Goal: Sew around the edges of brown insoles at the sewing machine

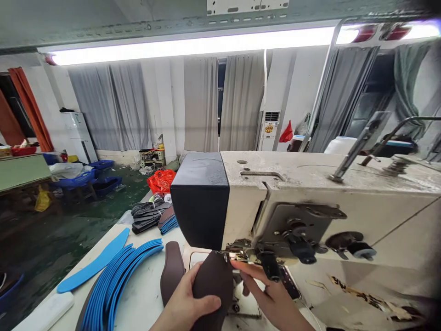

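"Beneath the stitching end of the sewing machine [243,216], on the bench [144,287], what is being worked?"

"One brown piece [215,275], its narrow far tip right at the needle parts. I'd judge it partway through, since it is not yet clear of the machine."

"How is it held?"

"The left hand [186,296] grips it, thumb pressed on top, fingers round its left side. The right hand [277,296] reaches its fingers to the right edge near the needle; whether they pinch or merely steady it, I can't tell."

"Any seam done?"

"None that I can make out, so how much is sewn is anyone's guess."

"And the rest?"

"Just beyond the left hand lies a second brown piece [172,266], finished or waiting, I can't say. Toward the bench's left edge sit a fanned stack of blue strips [115,278] and a single blue piece [96,262]. Near the far left corner are dark bundles [148,216]. No hand touches any of those. If they belong to the same job, much looks left, but nothing marks which are done."
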A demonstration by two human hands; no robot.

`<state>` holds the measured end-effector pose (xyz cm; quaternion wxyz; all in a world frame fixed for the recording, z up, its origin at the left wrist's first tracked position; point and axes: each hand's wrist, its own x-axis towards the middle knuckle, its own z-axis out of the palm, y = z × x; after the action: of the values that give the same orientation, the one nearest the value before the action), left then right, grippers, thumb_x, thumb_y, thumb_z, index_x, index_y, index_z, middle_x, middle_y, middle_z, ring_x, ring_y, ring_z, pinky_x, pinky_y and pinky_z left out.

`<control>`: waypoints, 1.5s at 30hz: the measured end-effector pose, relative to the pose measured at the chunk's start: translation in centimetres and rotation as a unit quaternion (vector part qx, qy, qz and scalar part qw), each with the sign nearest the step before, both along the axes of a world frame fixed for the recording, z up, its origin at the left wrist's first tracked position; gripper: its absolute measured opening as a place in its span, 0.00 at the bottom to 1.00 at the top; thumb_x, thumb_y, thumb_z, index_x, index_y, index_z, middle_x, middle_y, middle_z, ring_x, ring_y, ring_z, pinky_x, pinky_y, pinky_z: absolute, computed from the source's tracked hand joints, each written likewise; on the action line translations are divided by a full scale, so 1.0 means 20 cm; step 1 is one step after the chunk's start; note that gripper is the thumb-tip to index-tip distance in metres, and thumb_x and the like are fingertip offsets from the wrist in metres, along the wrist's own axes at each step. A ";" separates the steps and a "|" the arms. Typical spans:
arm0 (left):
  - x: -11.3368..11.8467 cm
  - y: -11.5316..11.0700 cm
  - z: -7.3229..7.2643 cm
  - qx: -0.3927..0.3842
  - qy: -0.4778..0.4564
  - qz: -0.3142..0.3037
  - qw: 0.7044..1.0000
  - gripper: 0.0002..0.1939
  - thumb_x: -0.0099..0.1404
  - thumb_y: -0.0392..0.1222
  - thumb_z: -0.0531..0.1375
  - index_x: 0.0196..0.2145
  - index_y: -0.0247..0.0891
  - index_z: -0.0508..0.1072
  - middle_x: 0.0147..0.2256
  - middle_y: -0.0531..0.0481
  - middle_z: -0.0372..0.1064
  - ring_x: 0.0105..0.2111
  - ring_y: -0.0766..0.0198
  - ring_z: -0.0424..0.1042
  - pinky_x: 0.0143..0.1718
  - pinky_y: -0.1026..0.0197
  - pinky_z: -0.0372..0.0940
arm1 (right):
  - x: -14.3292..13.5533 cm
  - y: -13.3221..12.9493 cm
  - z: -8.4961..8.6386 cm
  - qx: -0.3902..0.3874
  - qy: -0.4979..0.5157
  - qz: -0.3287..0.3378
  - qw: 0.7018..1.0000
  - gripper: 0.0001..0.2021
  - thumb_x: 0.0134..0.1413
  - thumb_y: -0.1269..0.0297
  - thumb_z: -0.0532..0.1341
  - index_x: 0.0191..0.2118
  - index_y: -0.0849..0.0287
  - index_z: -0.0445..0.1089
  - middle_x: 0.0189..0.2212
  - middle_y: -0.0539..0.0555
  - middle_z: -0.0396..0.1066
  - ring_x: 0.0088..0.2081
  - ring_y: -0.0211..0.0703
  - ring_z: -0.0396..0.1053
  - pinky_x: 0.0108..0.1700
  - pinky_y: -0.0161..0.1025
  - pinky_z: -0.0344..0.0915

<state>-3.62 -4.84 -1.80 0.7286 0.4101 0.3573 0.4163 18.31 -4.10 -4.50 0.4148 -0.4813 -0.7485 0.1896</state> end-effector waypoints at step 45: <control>0.02 0.13 0.08 0.009 0.048 -0.028 0.998 0.29 0.45 0.32 0.67 0.47 0.36 0.68 0.30 0.51 0.74 0.22 0.72 0.67 0.17 0.73 0.57 | -0.01 0.01 -0.06 0.025 0.022 -0.003 0.999 0.22 0.65 0.51 0.50 0.53 0.54 0.73 0.15 0.49 0.73 0.20 0.40 0.73 0.21 0.30 0.67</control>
<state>-3.16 -2.33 -0.11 0.7183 0.4456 0.3765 0.3791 18.18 -3.98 -5.62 0.4433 -0.4689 -0.7423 0.1804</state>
